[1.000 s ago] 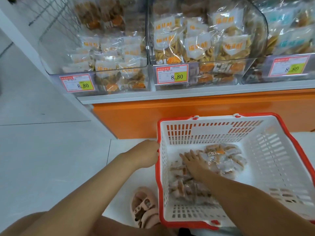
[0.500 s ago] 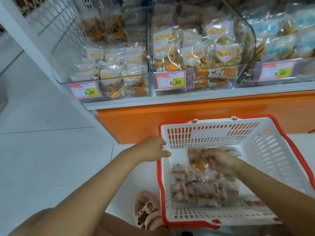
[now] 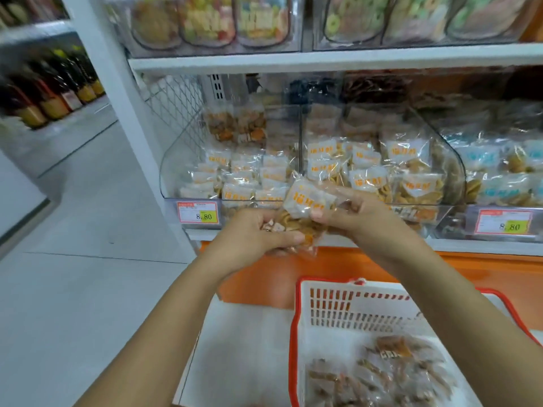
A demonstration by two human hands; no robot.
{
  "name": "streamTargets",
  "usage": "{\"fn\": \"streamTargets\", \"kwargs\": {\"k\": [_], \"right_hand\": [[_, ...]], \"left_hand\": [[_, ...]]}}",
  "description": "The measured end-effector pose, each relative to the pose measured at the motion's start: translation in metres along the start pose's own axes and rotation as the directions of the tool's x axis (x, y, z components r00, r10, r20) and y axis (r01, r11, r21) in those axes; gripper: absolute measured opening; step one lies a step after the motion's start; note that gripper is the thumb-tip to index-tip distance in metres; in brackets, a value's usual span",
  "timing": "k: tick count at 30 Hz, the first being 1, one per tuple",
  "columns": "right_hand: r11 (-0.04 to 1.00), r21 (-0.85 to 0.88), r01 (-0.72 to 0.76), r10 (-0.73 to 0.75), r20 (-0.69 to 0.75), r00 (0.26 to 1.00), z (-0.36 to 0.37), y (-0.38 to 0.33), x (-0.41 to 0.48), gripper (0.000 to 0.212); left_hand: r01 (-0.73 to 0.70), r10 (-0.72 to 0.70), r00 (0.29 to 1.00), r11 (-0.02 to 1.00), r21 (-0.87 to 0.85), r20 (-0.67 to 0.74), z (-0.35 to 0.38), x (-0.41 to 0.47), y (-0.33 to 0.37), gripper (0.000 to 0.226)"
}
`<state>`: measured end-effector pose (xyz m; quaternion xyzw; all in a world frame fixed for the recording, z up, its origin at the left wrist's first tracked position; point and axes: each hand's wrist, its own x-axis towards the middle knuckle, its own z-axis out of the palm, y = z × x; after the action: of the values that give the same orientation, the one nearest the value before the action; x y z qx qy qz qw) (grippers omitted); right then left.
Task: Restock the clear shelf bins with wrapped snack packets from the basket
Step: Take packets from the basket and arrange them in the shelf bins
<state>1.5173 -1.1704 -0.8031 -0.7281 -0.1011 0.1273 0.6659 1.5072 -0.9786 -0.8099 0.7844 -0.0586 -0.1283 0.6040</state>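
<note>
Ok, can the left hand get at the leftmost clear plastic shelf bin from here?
Probably yes: the left hand, gripping clear-wrapped snack packets together with the right hand, is right before the leftmost clear plastic bin, and nothing blocks its open top.

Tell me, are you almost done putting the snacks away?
Not yet. The clear bins already hold lots. The left hand and right hand grip a bunch of packets in front of them. A pile of packets waits in the basket.
</note>
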Motion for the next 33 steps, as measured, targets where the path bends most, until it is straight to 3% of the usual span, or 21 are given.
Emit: {"fn": "streamTargets", "kwargs": {"k": [2,5,7,11,14,17,22,28,31,33], "right_hand": [[0.997,-0.075,0.000,-0.002,-0.031,1.000,0.004,-0.016,0.023,0.047],[0.977,-0.212,0.003,0.022,0.115,0.993,0.013,-0.044,0.055,0.019],[0.947,-0.320,-0.011,0.052,0.119,0.992,0.019,-0.058,0.081,0.027],[0.882,-0.466,-0.066,0.019,-0.106,0.994,0.020,-0.062,0.156,0.036],[0.690,-0.695,-0.204,-0.050,-0.326,0.944,0.014,-0.069,0.219,0.054],[0.544,-0.782,-0.303,-0.136,-0.438,0.888,0.012,-0.070,0.256,0.045],[0.644,-0.712,-0.278,-0.173,-0.491,0.854,0.010,-0.066,0.274,0.045],[0.697,-0.653,-0.295,-0.203,-0.575,0.793,0.010,-0.055,0.280,0.066],[0.743,-0.619,-0.255,-0.244,-0.605,0.758,0.018,-0.048,0.278,0.055],[0.701,-0.650,-0.294,-0.310,-0.648,0.695,0.024,-0.048,0.276,0.049]], "left_hand": [[-0.044,0.044,0.994,0.999,-0.006,-0.100,-0.012,0.007,0.000,0.011],[-0.089,0.065,0.959,0.993,-0.076,-0.275,-0.027,0.021,-0.006,0.016],[-0.111,0.076,0.934,0.990,-0.081,-0.350,-0.036,0.033,-0.008,0.025],[-0.079,0.100,0.850,0.995,0.063,-0.517,-0.051,0.055,-0.013,0.058],[-0.053,0.187,0.812,0.967,0.248,-0.553,-0.055,0.063,-0.018,0.034],[-0.055,0.223,0.820,0.947,0.316,-0.526,-0.056,0.067,-0.024,0.018],[-0.090,0.216,0.810,0.964,0.248,-0.545,-0.063,0.071,-0.029,0.016],[-0.112,0.204,0.832,0.973,0.203,-0.516,-0.066,0.068,-0.029,0.017],[-0.119,0.204,0.836,0.974,0.195,-0.510,-0.066,0.068,-0.029,0.021],[-0.117,0.200,0.839,0.975,0.190,-0.506,-0.066,0.067,-0.028,0.020]]}}
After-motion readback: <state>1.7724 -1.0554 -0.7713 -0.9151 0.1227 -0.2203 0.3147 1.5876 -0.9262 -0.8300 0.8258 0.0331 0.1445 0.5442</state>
